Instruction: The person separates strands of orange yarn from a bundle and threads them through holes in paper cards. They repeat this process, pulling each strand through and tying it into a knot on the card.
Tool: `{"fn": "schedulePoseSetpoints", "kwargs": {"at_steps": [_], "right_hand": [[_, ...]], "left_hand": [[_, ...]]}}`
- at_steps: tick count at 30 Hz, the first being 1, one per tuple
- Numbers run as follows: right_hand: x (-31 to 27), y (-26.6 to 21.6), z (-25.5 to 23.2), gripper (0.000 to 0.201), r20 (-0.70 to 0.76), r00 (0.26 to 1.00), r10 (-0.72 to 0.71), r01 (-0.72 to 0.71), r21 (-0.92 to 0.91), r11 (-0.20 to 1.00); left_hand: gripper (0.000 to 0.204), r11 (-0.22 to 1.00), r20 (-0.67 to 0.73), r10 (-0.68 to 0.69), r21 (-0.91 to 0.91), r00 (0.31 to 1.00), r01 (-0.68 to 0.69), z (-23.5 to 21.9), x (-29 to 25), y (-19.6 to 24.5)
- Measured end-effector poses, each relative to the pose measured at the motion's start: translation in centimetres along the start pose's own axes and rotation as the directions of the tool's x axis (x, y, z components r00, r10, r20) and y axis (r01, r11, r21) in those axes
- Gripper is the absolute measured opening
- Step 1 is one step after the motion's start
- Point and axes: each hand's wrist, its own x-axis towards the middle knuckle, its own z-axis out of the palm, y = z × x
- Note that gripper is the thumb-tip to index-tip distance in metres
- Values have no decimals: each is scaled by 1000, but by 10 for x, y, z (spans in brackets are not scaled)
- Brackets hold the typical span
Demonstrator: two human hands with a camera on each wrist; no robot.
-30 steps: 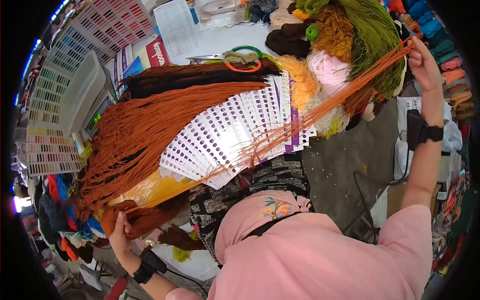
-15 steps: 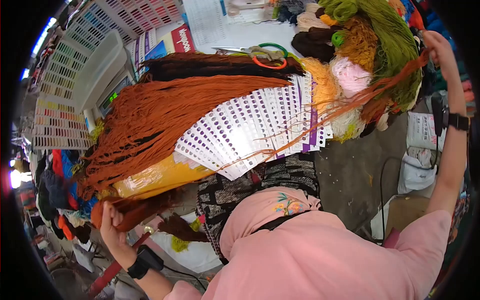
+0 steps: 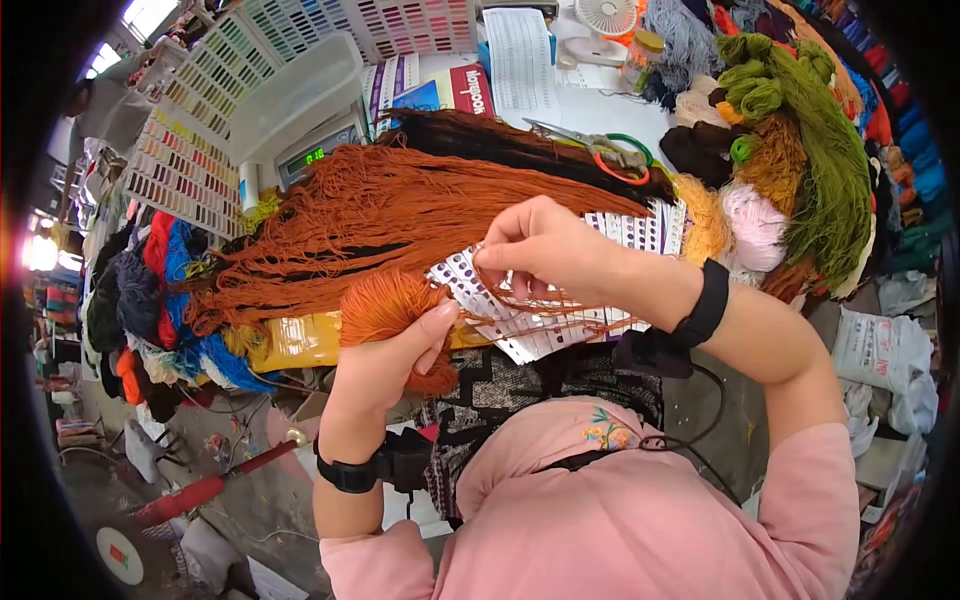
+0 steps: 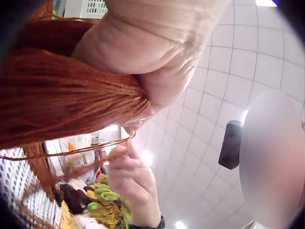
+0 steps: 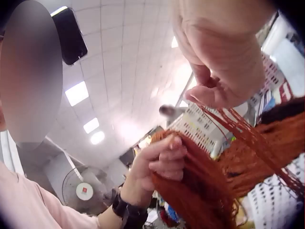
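Left hand: lower centre-left of the head view, left hand [image 3: 385, 365] wrapped around a bunched orange skein [image 3: 385, 305], thumb laid across the top; left wrist view filled by the same bundle under the curled fingers.
Right hand: centre of the head view, right hand [image 3: 540, 250] with fingertips pinched together on a few orange strands [image 3: 545, 312], knuckles raised; black wrist strap [image 3: 705, 303] just right of it.
Strands: thin loops trailing from the pinch down and left toward the skein, across the lower edge of the cards; seen in the right wrist view as taut lines [image 5: 238, 126] fanning down from the pinching fingers.
Skein: held above the lap, just below the spread mass of orange yarn [image 3: 370, 215] lying on the surface.
Shade cards: white fan of purple-dotted cards [image 3: 560, 325] on the surface, partly hidden under the right hand.
Dark brown yarn: long hank [image 3: 510, 145] along the upper edge of the orange mass.
Scissors: green and orange handled pair [image 3: 615, 155] upper right of centre.
Scale: white weighing scale [image 3: 300, 115] with a green readout, upper left.
Right edge: green hank [image 3: 830, 170], pink ball [image 3: 755, 225] and yellow yarn [image 3: 705, 215] heaped together.
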Motion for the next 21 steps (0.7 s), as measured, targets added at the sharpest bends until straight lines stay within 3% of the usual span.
{"fn": "schedulePoseSetpoints", "kwargs": {"at_steps": [2,4,7,11,14,15,16,17,20,21], "right_hand": [[-1,2,3,15,0,1000,-8,8,-72,997],[-4,2,4,17,17,997,77,-76,-18,997],[-4,6,0,16,54,985,167,-174,171,970],[-11,5,-2,16,89,979,186,-205,327,923],[-9,13,-10,14,33,985,172,-175,130,976],[-9,16,-13,14,-58,998,-39,25,-232,972],[-9,18,-17,13,-65,962,-267,183,-572,800],[-10,18,-19,13,11,883,-469,270,-830,488],[-17,-3,-22,13,-84,931,-354,92,-886,454],[-18,-4,-21,16,-81,942,-326,92,-873,479]], "left_hand": [[10,1000,2,-4,-30,1000,4,-3,-1,-1],[9,999,64,-7,-36,998,9,-7,1,-5],[9,999,109,-17,-30,994,21,-5,2,-7],[9,998,133,-33,-56,991,41,-3,2,-9],[9,998,141,-25,-54,990,33,-6,1,-13],[9,999,139,-21,-46,990,28,-7,0,-14],[9,999,147,-22,-45,989,29,-8,-1,-14],[10,999,157,-22,-44,987,30,-8,-2,-14],[10,999,175,-1,-44,984,9,-7,-2,-15],[10,999,178,7,-42,984,1,-6,-2,-16]]}}
